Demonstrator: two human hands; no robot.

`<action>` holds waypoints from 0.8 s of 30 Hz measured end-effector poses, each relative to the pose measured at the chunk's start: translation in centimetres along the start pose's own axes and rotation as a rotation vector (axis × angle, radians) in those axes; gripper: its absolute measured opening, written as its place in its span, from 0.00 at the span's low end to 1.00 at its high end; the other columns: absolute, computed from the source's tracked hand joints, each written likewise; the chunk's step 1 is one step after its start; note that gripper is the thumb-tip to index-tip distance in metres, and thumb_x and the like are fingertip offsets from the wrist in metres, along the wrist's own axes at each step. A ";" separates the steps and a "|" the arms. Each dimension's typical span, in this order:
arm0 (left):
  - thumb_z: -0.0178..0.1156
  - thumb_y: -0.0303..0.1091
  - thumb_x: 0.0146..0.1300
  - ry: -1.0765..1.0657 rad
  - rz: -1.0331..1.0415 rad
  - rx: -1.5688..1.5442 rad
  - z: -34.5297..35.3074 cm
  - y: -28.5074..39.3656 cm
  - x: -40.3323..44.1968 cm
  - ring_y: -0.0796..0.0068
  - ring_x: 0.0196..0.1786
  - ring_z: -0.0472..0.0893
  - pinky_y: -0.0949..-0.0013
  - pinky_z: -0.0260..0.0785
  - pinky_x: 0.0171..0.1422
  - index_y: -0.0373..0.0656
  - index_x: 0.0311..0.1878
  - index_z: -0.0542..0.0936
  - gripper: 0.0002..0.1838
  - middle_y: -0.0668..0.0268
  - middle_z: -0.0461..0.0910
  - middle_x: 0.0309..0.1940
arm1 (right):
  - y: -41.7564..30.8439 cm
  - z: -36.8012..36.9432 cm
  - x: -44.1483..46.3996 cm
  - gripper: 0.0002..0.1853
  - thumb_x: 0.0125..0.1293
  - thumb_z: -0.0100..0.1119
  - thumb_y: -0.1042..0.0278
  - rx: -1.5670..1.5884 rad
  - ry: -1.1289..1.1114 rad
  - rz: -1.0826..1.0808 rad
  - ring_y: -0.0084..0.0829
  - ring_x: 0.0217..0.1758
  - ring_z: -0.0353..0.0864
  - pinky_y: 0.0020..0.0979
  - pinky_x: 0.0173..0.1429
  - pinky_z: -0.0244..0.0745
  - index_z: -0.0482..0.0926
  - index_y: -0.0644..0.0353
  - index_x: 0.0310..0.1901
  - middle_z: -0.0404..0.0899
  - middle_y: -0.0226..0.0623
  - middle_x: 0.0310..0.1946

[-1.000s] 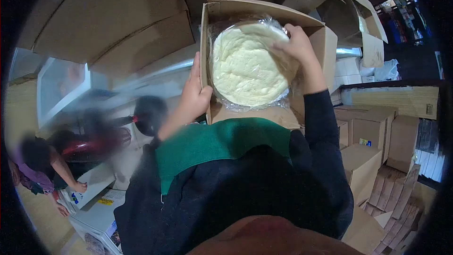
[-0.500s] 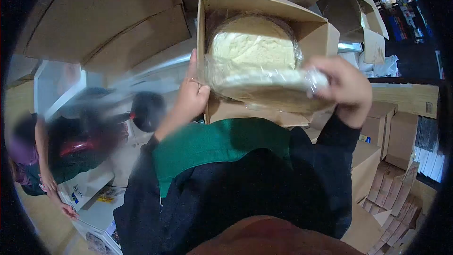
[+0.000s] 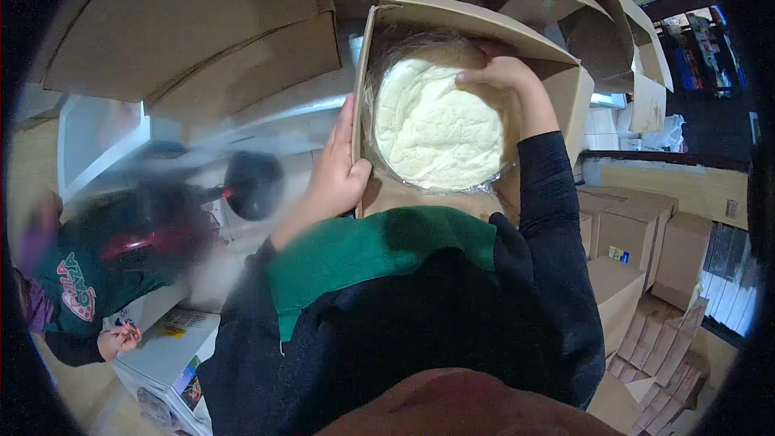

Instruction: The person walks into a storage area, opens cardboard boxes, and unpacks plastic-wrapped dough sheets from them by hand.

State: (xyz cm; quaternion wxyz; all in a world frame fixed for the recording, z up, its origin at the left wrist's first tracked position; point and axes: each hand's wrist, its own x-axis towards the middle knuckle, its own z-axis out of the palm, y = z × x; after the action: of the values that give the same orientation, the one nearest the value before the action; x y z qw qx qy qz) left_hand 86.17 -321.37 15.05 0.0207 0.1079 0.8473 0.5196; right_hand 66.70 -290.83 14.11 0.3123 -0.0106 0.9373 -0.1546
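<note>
An open cardboard box [image 3: 472, 14] is held in front of my chest. Inside it lies a round, pale dough-like disc [image 3: 436, 133] with clear plastic wrap at its edges. My left hand [image 3: 335, 173] grips the left wall of the box, thumb and fingers pressed to it. My right hand [image 3: 504, 77] reaches inside at the upper right, its thumb over the disc's edge and its other fingers partly hidden behind the disc and in shadow.
Large cardboard boxes [image 3: 202, 24] stand at the upper left, and open boxes [image 3: 597, 32] at the upper right. More boxes [image 3: 622, 226] are stacked at right. Another person [image 3: 89, 291] is at the left beside a white appliance [image 3: 165, 355].
My right hand swung a wrapped disc down and right, then moved back up and left to the disc's upper right edge. My left hand stayed on the box wall.
</note>
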 end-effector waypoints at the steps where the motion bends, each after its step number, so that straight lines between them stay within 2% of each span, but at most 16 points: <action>1: 0.46 0.22 0.48 -0.003 0.003 -0.008 0.0 0.0 0.0 0.48 0.72 0.56 0.59 0.47 0.76 0.40 0.74 0.45 0.46 0.44 0.55 0.69 | 0.9 0.5 0.7 0.53 0.42 0.71 0.37 0.080 0.019 -0.032 0.49 0.63 0.70 0.34 0.66 0.64 0.66 0.71 0.62 0.69 0.59 0.60; 5: 0.46 0.22 0.48 0.002 0.009 -0.016 0.3 0.1 0.1 0.48 0.72 0.55 0.59 0.47 0.76 0.40 0.74 0.44 0.45 0.43 0.55 0.69 | 0.8 1.4 0.6 0.53 0.40 0.74 0.42 0.161 0.100 -0.008 0.45 0.64 0.69 0.33 0.66 0.65 0.64 0.61 0.67 0.68 0.54 0.62; 8: 0.46 0.22 0.49 0.020 0.026 -0.013 0.3 0.2 0.4 0.48 0.72 0.55 0.59 0.47 0.76 0.40 0.74 0.44 0.45 0.44 0.55 0.69 | -1.8 0.1 -2.8 0.49 0.41 0.76 0.49 0.011 0.180 0.061 0.41 0.62 0.72 0.33 0.65 0.66 0.65 0.59 0.66 0.70 0.52 0.61; 11: 0.46 0.22 0.49 -0.002 -0.029 -0.060 0.3 0.3 0.2 0.48 0.73 0.55 0.59 0.47 0.76 0.39 0.74 0.44 0.45 0.44 0.54 0.69 | -1.9 -0.7 -5.7 0.46 0.41 0.77 0.53 0.029 0.220 -0.069 0.38 0.61 0.73 0.33 0.63 0.67 0.68 0.60 0.64 0.73 0.52 0.58; 13: 0.46 0.22 0.48 0.001 0.020 -0.058 0.5 -0.1 0.5 0.47 0.72 0.56 0.59 0.48 0.75 0.39 0.74 0.44 0.45 0.44 0.54 0.69 | -2.2 -1.2 -8.9 0.36 0.38 0.77 0.49 0.155 0.580 -0.508 0.43 0.48 0.80 0.33 0.54 0.72 0.79 0.70 0.46 0.80 0.51 0.43; 14: 0.46 0.22 0.48 -0.003 0.019 -0.059 0.7 -0.3 0.7 0.47 0.72 0.56 0.59 0.48 0.75 0.39 0.74 0.44 0.45 0.44 0.54 0.69 | -2.2 -1.5 -10.2 0.36 0.38 0.77 0.49 0.156 0.580 -0.504 0.43 0.48 0.80 0.33 0.54 0.72 0.79 0.70 0.46 0.80 0.51 0.43; 16: 0.46 0.23 0.48 -0.005 0.044 -0.037 0.9 -0.7 0.9 0.47 0.71 0.57 0.59 0.49 0.75 0.38 0.74 0.44 0.45 0.44 0.55 0.69 | -2.2 -2.0 -13.1 0.37 0.42 0.77 0.53 0.259 0.282 -0.638 0.37 0.52 0.76 0.33 0.57 0.70 0.76 0.63 0.54 0.77 0.41 0.41; 17: 0.46 0.23 0.48 -0.009 0.042 -0.039 0.5 -0.7 0.5 0.47 0.71 0.57 0.59 0.49 0.75 0.38 0.74 0.44 0.45 0.44 0.55 0.69 | -3.4 -2.2 -15.4 0.34 0.42 0.77 0.54 0.188 0.230 -0.657 0.36 0.49 0.75 0.33 0.57 0.69 0.78 0.62 0.51 0.74 0.36 0.38; 19: 0.46 0.22 0.48 -0.018 0.012 -0.057 0.3 -0.6 0.1 0.47 0.71 0.58 0.59 0.49 0.75 0.38 0.74 0.44 0.45 0.44 0.54 0.69 | -3.9 -2.2 -18.7 0.30 0.42 0.76 0.60 0.075 0.140 -0.652 0.39 0.55 0.74 0.33 0.60 0.68 0.79 0.61 0.49 0.75 0.40 0.47; 20: 0.46 0.22 0.48 -0.025 0.010 -0.060 0.4 -0.7 0.1 0.47 0.71 0.58 0.59 0.49 0.75 0.38 0.74 0.44 0.45 0.44 0.54 0.69 | -4.0 -2.0 -19.5 0.30 0.42 0.76 0.60 0.079 0.137 -0.646 0.39 0.55 0.74 0.33 0.60 0.68 0.79 0.61 0.49 0.75 0.40 0.47; 22: 0.46 0.21 0.48 -0.024 0.009 -0.111 0.4 -0.8 0.0 0.47 0.71 0.57 0.60 0.49 0.74 0.38 0.74 0.43 0.46 0.43 0.54 0.69 | -4.1 -1.6 -20.5 0.31 0.41 0.73 0.64 0.065 0.195 -0.856 0.42 0.62 0.71 0.36 0.63 0.66 0.78 0.60 0.51 0.72 0.45 0.56; 24: 0.46 0.20 0.48 -0.022 0.015 -0.112 0.5 -0.9 0.1 0.47 0.71 0.58 0.60 0.50 0.74 0.38 0.74 0.43 0.46 0.44 0.54 0.69 | -4.1 -1.2 -21.0 0.33 0.40 0.72 0.65 0.136 0.132 -0.774 0.44 0.64 0.69 0.37 0.64 0.65 0.76 0.60 0.54 0.70 0.46 0.59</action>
State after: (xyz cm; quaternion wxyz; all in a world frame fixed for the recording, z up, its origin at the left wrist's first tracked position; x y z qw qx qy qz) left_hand 86.04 -321.29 14.00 0.0321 0.1187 0.8158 0.5651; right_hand 82.58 -291.91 28.51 0.1699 -0.3324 0.8697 -0.3227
